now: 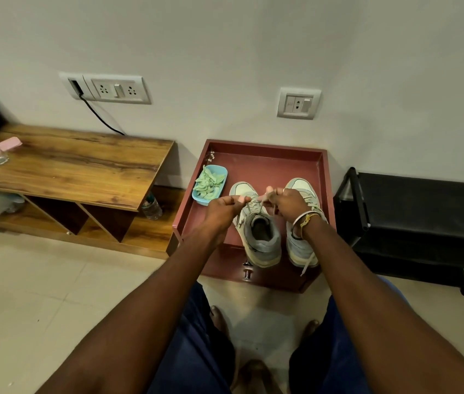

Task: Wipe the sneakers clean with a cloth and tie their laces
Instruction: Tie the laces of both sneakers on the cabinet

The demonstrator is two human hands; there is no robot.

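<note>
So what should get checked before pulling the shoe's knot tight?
1. Left hand pinching a lace end: ok.
2. Right hand pinching the other end: ok.
3. Left sneaker sitting flat on the red tray: ok.
4. Loops formed evenly: cannot tell, fingers hide the laces.
5. Right sneaker tied: not ok, a loose lace trails past its heel.
6. Green cloth in the blue tub clear of the laces: ok.

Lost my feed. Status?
Left hand and right hand each pinch a lace of the left sneaker. Right sneaker lace loose. Nothing in the way.
</note>
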